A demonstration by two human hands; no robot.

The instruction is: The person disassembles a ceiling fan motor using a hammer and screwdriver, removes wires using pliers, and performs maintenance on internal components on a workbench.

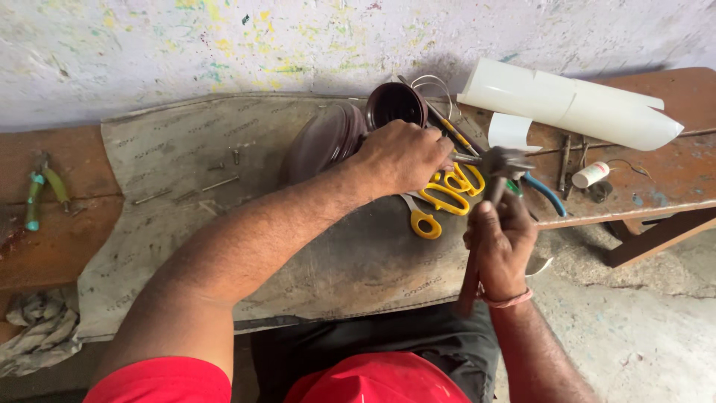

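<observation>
right hand [501,242] grip: closed round wooden handle of hammer [498,161], head up beside left knuckles | left hand [403,157] grip: curled, pressing down on stack of dark discs [324,140]; holding anything, cannot tell | yellow scissors [441,198] on counter [664,179] between both hands | green pliers [37,195] far left

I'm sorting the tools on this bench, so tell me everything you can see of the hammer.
The hammer has a dark metal head, dull and worn, on a brownish wooden-looking handle that runs down toward the person. The right hand grips the handle partway along, thumb up the shaft; the handle's end sticks out below the hand. The head is raised over the bench edge, above the yellow-handled scissors, close to the left hand. Whether it touches anything there is unclear.
</observation>
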